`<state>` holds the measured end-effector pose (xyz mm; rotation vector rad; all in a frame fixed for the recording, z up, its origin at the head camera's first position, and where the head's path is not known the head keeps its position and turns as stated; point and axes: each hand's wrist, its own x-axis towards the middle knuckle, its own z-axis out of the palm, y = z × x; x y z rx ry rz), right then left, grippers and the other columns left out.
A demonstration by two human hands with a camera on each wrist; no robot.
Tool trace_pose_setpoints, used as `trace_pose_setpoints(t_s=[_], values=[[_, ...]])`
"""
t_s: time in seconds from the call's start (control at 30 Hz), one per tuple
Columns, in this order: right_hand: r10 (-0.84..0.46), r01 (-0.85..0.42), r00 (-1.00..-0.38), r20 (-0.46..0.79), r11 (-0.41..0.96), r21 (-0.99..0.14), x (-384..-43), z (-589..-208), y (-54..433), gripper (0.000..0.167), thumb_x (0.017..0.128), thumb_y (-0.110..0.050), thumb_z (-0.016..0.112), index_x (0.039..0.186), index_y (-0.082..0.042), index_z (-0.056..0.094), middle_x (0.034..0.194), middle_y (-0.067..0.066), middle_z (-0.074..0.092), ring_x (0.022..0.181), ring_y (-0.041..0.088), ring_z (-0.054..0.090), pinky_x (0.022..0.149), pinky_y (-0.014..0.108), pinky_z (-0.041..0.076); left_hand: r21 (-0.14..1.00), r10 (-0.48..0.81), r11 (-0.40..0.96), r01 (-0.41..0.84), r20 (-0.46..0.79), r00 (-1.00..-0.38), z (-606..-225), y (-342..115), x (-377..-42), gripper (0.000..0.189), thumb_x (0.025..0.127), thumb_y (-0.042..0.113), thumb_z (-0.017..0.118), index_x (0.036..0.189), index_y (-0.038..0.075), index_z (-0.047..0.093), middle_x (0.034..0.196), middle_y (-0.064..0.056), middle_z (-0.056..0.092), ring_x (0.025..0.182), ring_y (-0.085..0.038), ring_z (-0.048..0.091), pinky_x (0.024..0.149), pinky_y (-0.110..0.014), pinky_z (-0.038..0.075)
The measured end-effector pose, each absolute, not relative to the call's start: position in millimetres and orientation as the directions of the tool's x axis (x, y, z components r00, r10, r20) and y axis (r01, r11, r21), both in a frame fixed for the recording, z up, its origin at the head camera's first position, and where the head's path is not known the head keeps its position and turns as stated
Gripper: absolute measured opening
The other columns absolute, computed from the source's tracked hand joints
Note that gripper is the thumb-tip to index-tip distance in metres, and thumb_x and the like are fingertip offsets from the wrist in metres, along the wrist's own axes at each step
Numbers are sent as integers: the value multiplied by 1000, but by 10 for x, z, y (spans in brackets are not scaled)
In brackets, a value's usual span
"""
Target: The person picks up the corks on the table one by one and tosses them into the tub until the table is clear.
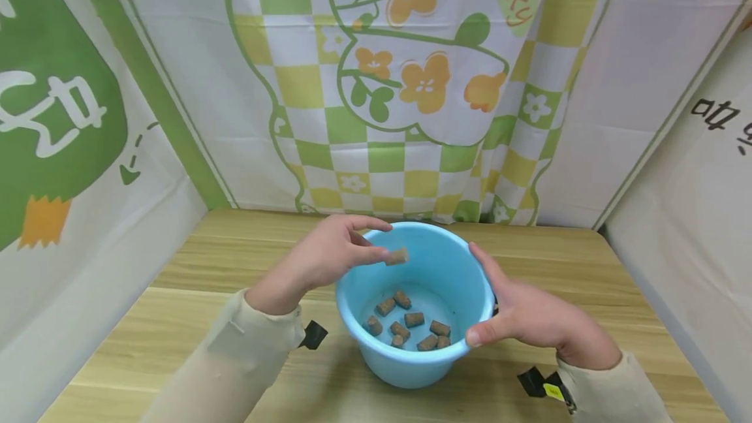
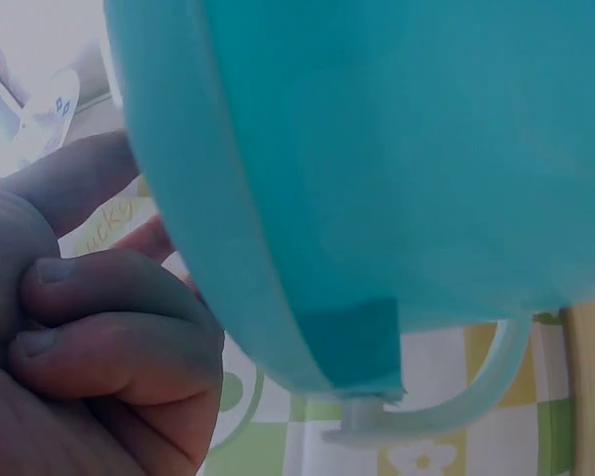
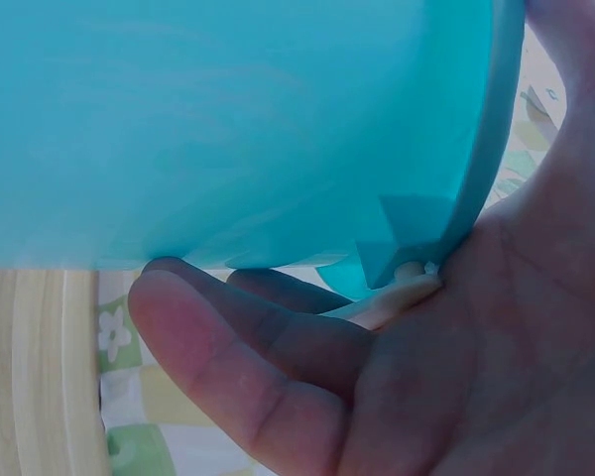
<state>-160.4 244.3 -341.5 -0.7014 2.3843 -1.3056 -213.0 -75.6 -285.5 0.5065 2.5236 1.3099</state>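
Observation:
A light blue plastic bucket (image 1: pixel 405 371) stands on the wooden table. Over its left side my left hand (image 1: pixel 335 252) pinches a short, cork-like brown cylinder (image 1: pixel 396 256) between thumb and finger, above the bucket's inside. Several more such cylinders (image 1: pixel 414 319) lie on the bucket's bottom. With the thumb on the rim and the fingers against the outer wall, my right hand (image 1: pixel 523 315) holds the bucket's right side. In the left wrist view some fingers (image 2: pixel 129 357) are curled beside the rim, while the cylinder is out of sight there.
The bucket's pale carrying handle (image 2: pixel 476 397) hangs along its outside. Behind the wooden table (image 1: pixel 235 260) hangs a green and yellow checked curtain (image 1: pixel 405 149). Printed cloth walls (image 1: pixel 153 181) enclose the left and right sides. Black wrist mounts (image 1: pixel 314 335) protrude near both sleeves.

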Motion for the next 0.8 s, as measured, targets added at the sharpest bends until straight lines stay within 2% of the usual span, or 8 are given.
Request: trace_pose_setpoints(t_s=[0.2,0.43,0.6,0.8], values=[[-569,-262,-821,-50,453,-852,-1609,-3407,2446,130,78,-27,87,158,-20,-15,138,23,47,112,33,57,90,47,47,858,390,490,155,-56,-919,-2904,-820,-2125,49,88,25,78,135,22,64,105,-3,71,97,-22,68,72,-40,57],[-573,-266,-818,-49,453,-851,-1634,-3394,2432,131,77,-28,88,158,-20,-15,138,23,47,111,33,58,90,48,46,864,346,476,164,-13,-938,-2976,-963,-2116,45,89,27,77,133,27,65,106,-1,71,99,-22,67,81,-42,54],[-568,-265,-821,-59,470,-842,-1633,-3399,2435,132,77,-28,88,158,-20,-15,138,23,48,111,32,58,91,49,45,893,328,424,151,4,-945,-3070,-1074,-2085,41,92,25,74,132,21,66,110,-5,71,104,-26,66,88,-49,51],[-566,-264,-822,-57,468,-843,-1639,-3398,2442,133,76,-27,88,158,-20,-16,138,24,47,110,32,58,91,49,45,855,271,480,196,68,-960,-3135,-1233,-2090,40,94,31,71,132,22,66,116,-4,69,107,-27,63,85,-50,49]])
